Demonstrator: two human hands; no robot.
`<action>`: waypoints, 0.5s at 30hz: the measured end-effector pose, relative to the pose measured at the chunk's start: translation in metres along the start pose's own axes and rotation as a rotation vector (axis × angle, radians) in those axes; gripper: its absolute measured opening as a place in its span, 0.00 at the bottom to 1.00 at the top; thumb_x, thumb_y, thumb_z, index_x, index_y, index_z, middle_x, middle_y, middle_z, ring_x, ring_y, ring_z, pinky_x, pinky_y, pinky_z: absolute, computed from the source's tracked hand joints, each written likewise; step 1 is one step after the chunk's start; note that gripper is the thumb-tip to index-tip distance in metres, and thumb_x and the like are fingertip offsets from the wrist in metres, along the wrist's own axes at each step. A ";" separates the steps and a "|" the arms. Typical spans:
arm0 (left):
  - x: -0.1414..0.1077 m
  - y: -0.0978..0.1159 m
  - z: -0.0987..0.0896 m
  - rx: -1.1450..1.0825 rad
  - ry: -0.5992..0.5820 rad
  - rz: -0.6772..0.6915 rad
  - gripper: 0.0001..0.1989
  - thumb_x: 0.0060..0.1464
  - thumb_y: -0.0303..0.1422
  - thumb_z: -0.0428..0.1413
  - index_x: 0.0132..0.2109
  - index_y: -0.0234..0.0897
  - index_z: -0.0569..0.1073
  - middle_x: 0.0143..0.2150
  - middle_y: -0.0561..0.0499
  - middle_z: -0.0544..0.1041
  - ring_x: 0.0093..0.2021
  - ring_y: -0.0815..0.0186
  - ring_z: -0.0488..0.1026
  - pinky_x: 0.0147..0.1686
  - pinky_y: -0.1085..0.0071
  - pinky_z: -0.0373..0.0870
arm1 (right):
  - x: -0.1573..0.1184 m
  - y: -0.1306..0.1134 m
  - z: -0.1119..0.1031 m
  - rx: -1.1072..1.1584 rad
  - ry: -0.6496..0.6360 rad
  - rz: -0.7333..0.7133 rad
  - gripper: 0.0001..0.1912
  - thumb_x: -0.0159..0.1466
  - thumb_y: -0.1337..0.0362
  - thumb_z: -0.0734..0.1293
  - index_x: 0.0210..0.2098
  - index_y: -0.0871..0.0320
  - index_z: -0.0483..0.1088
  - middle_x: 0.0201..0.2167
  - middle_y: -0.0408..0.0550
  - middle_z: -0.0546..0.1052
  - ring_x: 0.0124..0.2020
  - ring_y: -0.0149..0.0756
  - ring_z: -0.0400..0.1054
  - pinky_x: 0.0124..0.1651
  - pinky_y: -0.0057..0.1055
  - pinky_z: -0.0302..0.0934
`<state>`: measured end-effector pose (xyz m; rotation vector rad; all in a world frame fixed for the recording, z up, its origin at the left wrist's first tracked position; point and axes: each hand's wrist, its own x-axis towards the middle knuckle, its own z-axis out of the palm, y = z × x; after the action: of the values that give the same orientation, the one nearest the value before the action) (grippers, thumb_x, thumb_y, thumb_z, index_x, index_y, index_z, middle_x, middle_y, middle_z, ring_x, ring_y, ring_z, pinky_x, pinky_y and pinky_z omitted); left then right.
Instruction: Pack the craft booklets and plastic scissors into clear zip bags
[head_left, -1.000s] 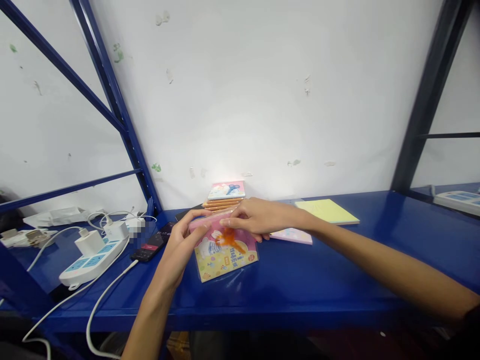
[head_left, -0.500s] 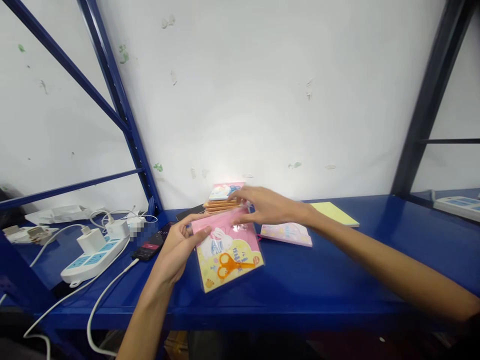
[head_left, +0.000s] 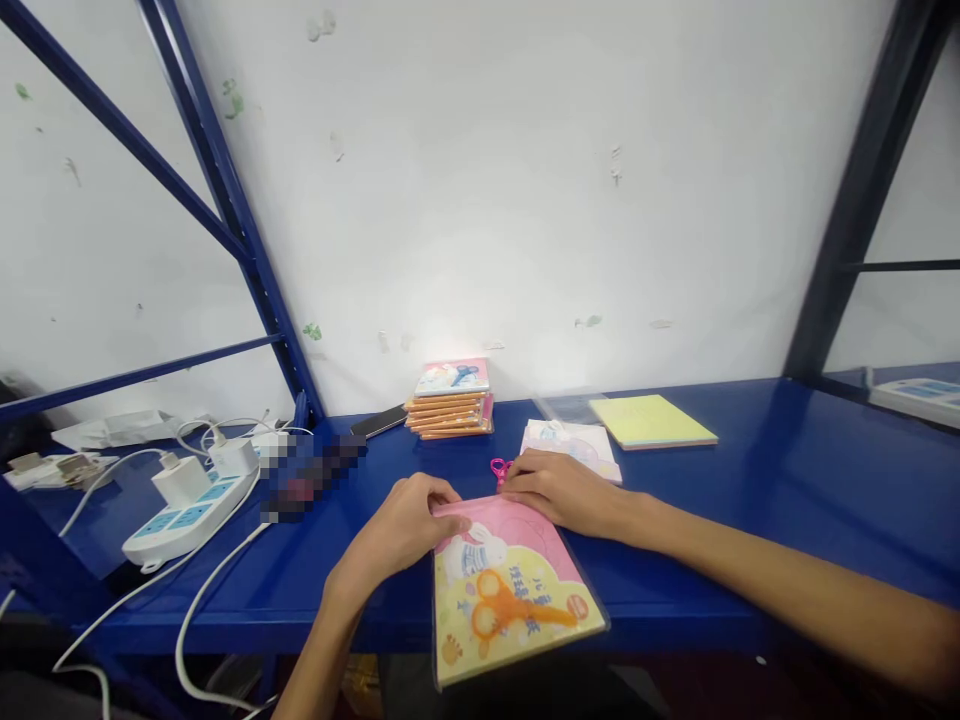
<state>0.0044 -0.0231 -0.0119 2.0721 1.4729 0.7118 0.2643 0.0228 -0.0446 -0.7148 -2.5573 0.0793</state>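
A pink and yellow craft booklet in a clear plastic sleeve (head_left: 480, 560) tilts over the table's front edge, its lower part sticking out past it. Orange children's scissors (head_left: 517, 608) lie flat across its cover, beside a white rabbit drawing. My left hand (head_left: 409, 530) is closed on its upper left corner, thumb on the cover. Bent over the top edge are the fingers of my right hand (head_left: 566, 490), which also grips the sleeve; its fingertips are partly hidden. Just beyond them lies a pair of pink scissors (head_left: 500, 467), partly covered by that hand.
A stack of similar packs (head_left: 448, 410) stands near the wall. Printed white sheets (head_left: 581, 445) and a yellow paper pad (head_left: 656, 420) lie to the right. At left are a power strip (head_left: 191, 510), white cables and a partly pixelated phone (head_left: 300, 490).
The booklet has come nearer to me and slightly right. My right hand has drawn back from beside the stack to the sleeve's top edge, uncovering the pink scissors.
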 end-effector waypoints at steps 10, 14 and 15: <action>-0.003 0.007 0.006 0.084 0.029 0.086 0.11 0.49 0.30 0.58 0.39 0.43 0.83 0.42 0.47 0.82 0.45 0.53 0.77 0.46 0.63 0.70 | -0.003 -0.006 -0.003 0.062 0.070 -0.116 0.17 0.63 0.75 0.63 0.47 0.62 0.78 0.44 0.55 0.80 0.46 0.42 0.73 0.51 0.37 0.66; -0.004 0.016 0.009 0.140 -0.010 0.131 0.12 0.52 0.28 0.55 0.40 0.41 0.82 0.44 0.47 0.81 0.46 0.55 0.77 0.48 0.63 0.70 | -0.001 -0.013 -0.003 0.116 0.059 -0.118 0.19 0.59 0.78 0.61 0.44 0.62 0.79 0.42 0.54 0.81 0.45 0.41 0.73 0.52 0.37 0.65; -0.004 0.017 0.011 0.148 -0.021 0.151 0.12 0.52 0.28 0.55 0.40 0.41 0.82 0.44 0.47 0.81 0.46 0.55 0.77 0.48 0.63 0.69 | 0.000 -0.014 -0.002 0.123 0.060 -0.115 0.20 0.59 0.78 0.61 0.44 0.62 0.78 0.42 0.53 0.81 0.44 0.41 0.73 0.52 0.36 0.65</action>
<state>0.0219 -0.0331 -0.0092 2.3151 1.4059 0.6527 0.2585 0.0107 -0.0403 -0.5151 -2.5054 0.1733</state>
